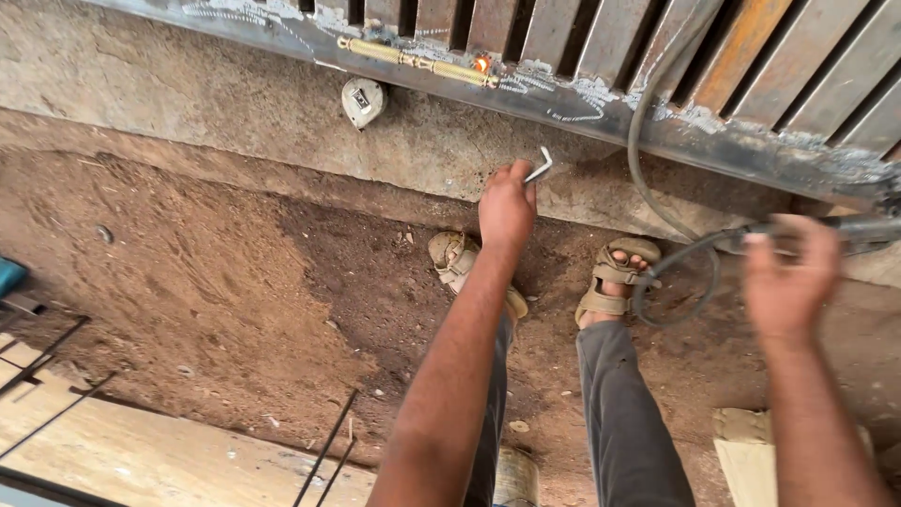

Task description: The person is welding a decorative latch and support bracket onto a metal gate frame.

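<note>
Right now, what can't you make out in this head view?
- Right hand: motion-blurred; its grip on the dark tool handle is unclear.
- Tool handle: its tip is cut off by the right edge.
- Left hand: fingers cover most of the small bent metal piece.
- Metal gate: cropped at the top.

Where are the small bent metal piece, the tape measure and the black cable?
bent metal piece (540,167), head view, on its angled end above the left hand.
tape measure (362,99), head view, middle of its case.
black cable (641,178), head view, on its hanging curve.
</note>
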